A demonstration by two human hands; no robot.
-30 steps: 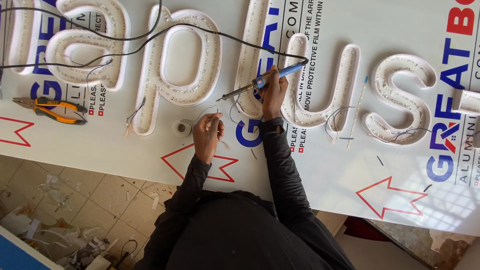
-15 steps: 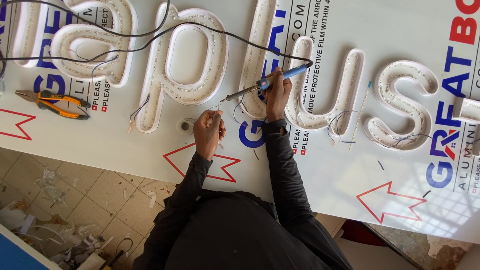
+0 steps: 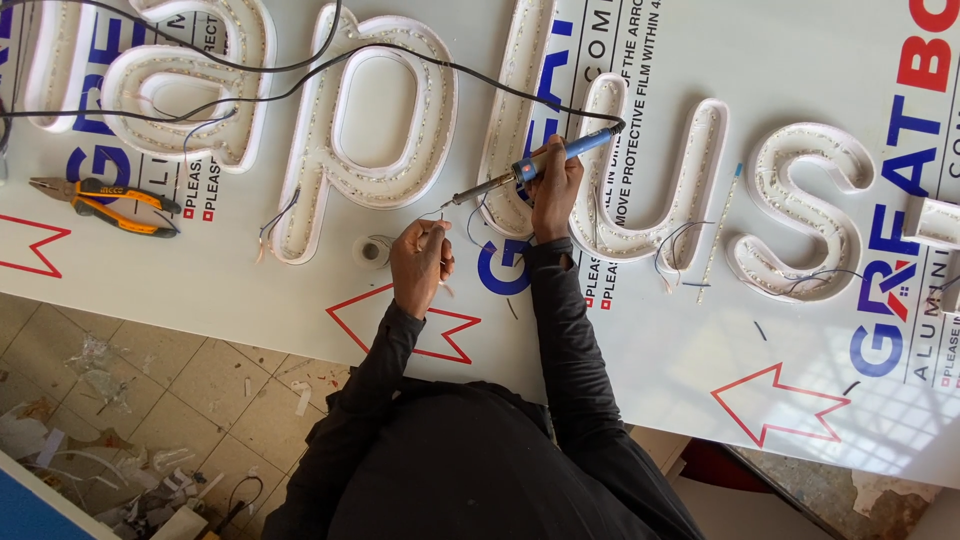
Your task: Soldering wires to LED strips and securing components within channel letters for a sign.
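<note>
My right hand [image 3: 553, 190] grips a blue-handled soldering iron [image 3: 530, 168], its metal tip pointing left toward a thin wire. My left hand [image 3: 420, 262] pinches that thin wire [image 3: 432, 214] just below the tip. Both hands work over a white sheet [image 3: 700, 350] that carries white channel letters [image 3: 385, 140] lined with small LED strips. The iron's black cord [image 3: 300, 70] runs left across the letters. Thin wires hang from the bottoms of several letters.
Orange-handled pliers [image 3: 105, 203] lie on the sheet at the left. A small clear tape roll [image 3: 371, 250] sits near my left hand. Below the sheet's edge, the tiled floor [image 3: 180, 390] holds scraps and debris.
The view has shifted slightly. My left hand has moved up a little toward the iron's tip; my right hand keeps the soldering iron in the same place.
</note>
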